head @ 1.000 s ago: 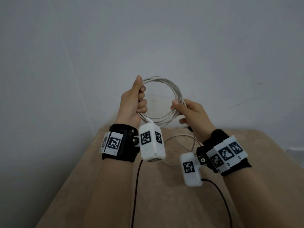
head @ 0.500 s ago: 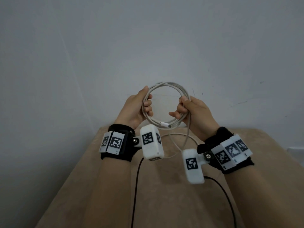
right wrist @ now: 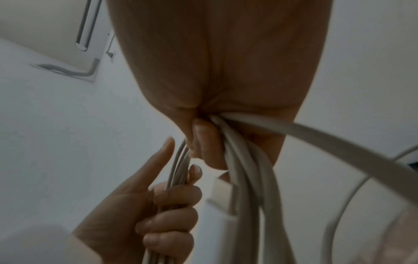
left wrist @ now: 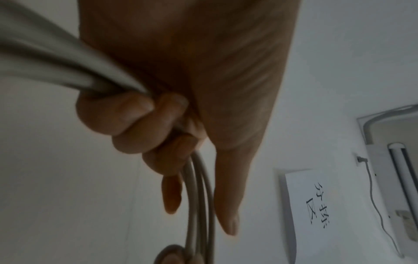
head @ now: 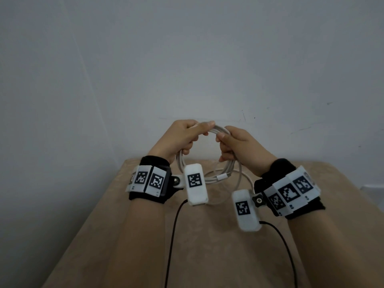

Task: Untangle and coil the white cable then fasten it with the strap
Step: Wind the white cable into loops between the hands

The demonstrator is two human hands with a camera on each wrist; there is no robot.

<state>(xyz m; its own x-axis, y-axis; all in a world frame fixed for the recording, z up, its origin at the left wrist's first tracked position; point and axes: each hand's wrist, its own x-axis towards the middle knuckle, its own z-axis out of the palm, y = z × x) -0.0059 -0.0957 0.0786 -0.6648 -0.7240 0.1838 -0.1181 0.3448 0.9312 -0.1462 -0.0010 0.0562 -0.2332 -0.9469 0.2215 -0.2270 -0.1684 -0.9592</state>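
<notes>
The white cable (head: 230,164) is wound into a round coil of several loops, held up in front of the wall. My left hand (head: 182,135) grips the coil's upper left, fingers curled round the strands (left wrist: 199,187), thumb lying along the top. My right hand (head: 234,142) grips the coil's upper right, fingers wrapped round the bundle (right wrist: 246,169). A plug end (head: 223,176) sticks out at the coil's bottom, and a loose tail (head: 247,179) hangs toward the table. No strap shows in any view.
A beige table (head: 207,246) lies below the hands, its far edge against a grey-white wall (head: 187,59). Black wires (head: 172,235) run from the wrist cameras back along the table. A paper sign (left wrist: 316,205) hangs on a wall.
Both hands have turned the coil and slid up its sides, meeting near the top. The plug end has swung round to the bottom of the coil.
</notes>
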